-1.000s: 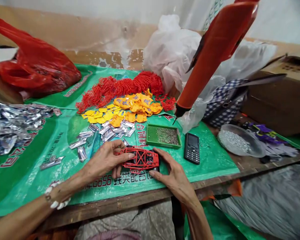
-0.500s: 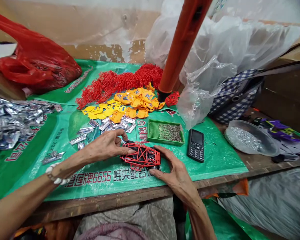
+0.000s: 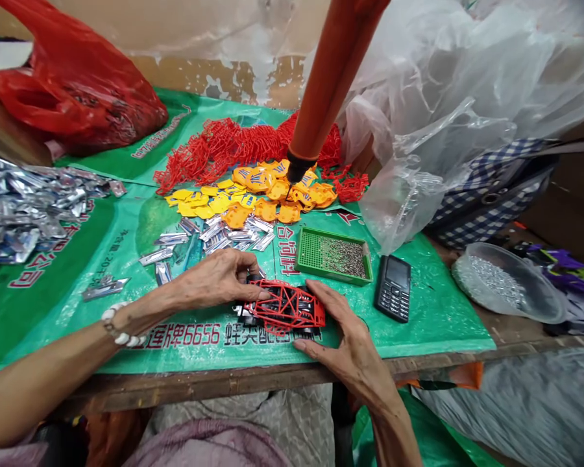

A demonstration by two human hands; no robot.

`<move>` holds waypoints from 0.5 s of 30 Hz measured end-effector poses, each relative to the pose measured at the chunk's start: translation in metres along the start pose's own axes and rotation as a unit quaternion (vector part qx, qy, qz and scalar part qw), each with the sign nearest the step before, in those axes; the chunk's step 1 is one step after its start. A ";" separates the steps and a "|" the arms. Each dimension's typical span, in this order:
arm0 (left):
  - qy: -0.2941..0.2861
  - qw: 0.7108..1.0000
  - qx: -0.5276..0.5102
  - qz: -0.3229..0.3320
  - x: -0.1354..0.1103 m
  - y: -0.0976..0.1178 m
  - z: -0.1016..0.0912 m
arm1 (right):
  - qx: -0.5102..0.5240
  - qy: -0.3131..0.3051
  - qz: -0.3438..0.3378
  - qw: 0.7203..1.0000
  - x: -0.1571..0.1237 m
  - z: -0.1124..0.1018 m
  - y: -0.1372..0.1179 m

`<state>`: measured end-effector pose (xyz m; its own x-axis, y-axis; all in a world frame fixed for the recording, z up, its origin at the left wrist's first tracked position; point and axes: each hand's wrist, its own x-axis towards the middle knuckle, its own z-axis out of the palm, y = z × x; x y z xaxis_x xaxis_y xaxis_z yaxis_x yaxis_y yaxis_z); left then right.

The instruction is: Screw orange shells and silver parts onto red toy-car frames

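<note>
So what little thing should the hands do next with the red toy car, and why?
Maybe the left hand should press lightly down on the red toy car: its thumb lies on top, and the right hand curves around the opposite end, which might steady it.

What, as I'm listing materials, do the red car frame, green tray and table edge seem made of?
Red car frame: probably moulded plastic, slightly glossy; its thin bars are evenly coloured.
Green tray: likely plastic too, satin, evenly coloured, with a gridded floor.
Table edge: apparently wood, dull brown, with worn, uneven marks.
</note>
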<state>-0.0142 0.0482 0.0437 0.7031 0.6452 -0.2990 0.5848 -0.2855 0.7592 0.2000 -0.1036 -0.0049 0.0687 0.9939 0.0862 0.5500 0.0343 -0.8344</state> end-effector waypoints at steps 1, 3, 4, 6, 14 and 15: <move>-0.001 1.000 -0.009 -0.002 -0.001 0.000 0.002 | 0.007 0.002 -0.009 1.000 0.000 0.000 0.000; -0.005 0.999 -0.046 -0.001 -0.001 0.001 0.006 | 0.024 0.014 -0.023 0.999 -0.001 0.001 -0.001; -0.005 0.998 -0.068 0.002 -0.001 0.001 0.008 | 0.032 0.024 -0.023 0.999 -0.001 0.001 -0.001; 0.001 0.994 -0.110 0.004 -0.002 -0.001 0.013 | 0.046 0.038 -0.010 0.998 -0.001 0.001 0.000; -0.042 0.941 -0.335 0.015 -0.013 -0.012 0.015 | 0.059 0.051 0.028 0.997 -0.003 0.000 0.006; -0.041 0.934 -0.355 0.012 -0.014 -0.013 0.014 | 0.056 0.057 0.022 0.997 -0.004 0.000 0.006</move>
<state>-0.0257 0.0331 0.0297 0.7583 0.5798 -0.2980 0.1737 0.2608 0.9496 0.2034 -0.1071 -0.0101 0.1881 0.9766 0.1042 0.4490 0.0088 -0.8935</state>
